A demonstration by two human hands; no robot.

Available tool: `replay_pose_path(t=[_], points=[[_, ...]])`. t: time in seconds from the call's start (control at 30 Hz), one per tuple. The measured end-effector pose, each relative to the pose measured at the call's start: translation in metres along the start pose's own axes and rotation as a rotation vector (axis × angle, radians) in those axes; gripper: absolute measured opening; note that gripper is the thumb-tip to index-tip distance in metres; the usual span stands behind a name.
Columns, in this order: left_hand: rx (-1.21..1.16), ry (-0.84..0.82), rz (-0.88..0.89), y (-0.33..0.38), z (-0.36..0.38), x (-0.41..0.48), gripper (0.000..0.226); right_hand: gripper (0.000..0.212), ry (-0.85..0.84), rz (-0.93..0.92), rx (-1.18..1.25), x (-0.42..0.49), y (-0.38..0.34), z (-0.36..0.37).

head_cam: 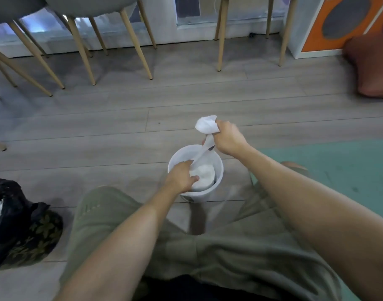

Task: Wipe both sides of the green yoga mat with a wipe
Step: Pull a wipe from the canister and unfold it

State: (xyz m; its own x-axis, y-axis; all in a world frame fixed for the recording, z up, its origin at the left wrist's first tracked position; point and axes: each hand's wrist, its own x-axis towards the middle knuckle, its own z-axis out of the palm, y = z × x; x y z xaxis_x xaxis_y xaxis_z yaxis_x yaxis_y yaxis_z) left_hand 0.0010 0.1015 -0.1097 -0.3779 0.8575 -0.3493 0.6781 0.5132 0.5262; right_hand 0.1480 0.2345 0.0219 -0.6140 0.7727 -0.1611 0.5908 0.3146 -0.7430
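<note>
Fingers of the right hand (228, 141) clamped the wipe (205, 126) to pull it free; the left hand (179, 177) gripped the roll (205, 175), steadying the tub (199, 195).

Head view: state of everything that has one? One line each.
wipe tub: upright on the floor, top open.
wipe roll: inside the tub, gripped by left hand.
wipe: pulled up, not yet torn from the roll.
right hand: grips the wipe above the tub.
green yoga mat: unrolled, flat on the floor.
black bag: open, on the floor.
</note>
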Motion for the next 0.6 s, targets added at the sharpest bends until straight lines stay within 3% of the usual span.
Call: replay_pose_path(t=[0.17, 0.3, 0.37, 0.4, 0.43, 0.57, 0.6], points=[[0.134, 0.016, -0.018, 0.009, 0.03, 0.009, 0.076, 0.031, -0.029, 0.01, -0.087, -0.009, 0.021, -0.031], [0.126, -0.004, 0.173, 0.043, 0.032, 0.017, 0.085, 0.027, -0.037, 0.072, 0.158, -0.014, 0.035, -0.048], [0.132, -0.004, 0.25, 0.06, 0.035, 0.021, 0.07, 0.03, -0.051, 0.071, 0.169, -0.017, 0.04, -0.052], [0.184, 0.039, 0.278, 0.065, 0.037, 0.025, 0.046, 0.029, -0.062, 0.063, 0.133, -0.02, 0.042, -0.053], [0.23, 0.072, 0.295, 0.068, 0.038, 0.03, 0.024, 0.028, -0.065, 0.049, 0.069, -0.021, 0.047, -0.055], [0.365, 0.113, 0.278, 0.066, 0.023, 0.046, 0.026, 0.03, -0.192, -0.068, -0.533, -0.031, 0.074, -0.062], [0.407, 0.123, 0.284, 0.062, 0.02, 0.051, 0.025, 0.021, -0.264, -0.074, -0.659, -0.035, 0.081, -0.059]])
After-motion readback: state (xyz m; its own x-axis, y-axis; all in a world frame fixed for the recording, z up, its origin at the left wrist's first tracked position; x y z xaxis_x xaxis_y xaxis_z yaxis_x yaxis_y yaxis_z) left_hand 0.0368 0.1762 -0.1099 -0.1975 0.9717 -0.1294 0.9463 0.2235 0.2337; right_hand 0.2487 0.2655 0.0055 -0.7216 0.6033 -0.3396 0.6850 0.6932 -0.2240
